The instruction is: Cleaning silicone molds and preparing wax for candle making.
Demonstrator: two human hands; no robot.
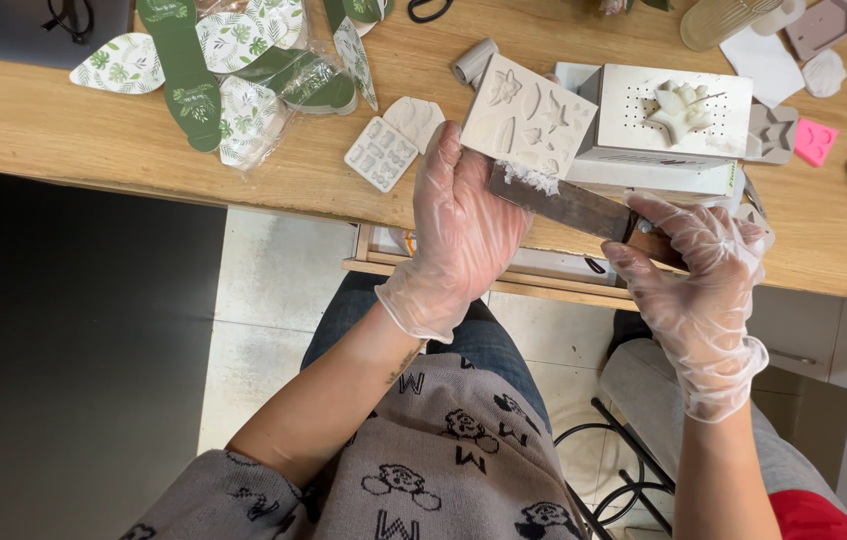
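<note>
While the gloved left hand (464, 225) grips the white mould (527, 117) at its near edge, the gloved right hand (696, 270) is closed round the scraper (569, 202), blade touching that edge.

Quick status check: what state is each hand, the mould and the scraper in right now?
left hand: gloved, gripping the mould's lower edge
right hand: gloved, closed on the scraper handle
white mould: held tilted above the table edge
scraper: blade against the mould's lower edge, white residue on it
small clear mould: lying flat on the table
</note>
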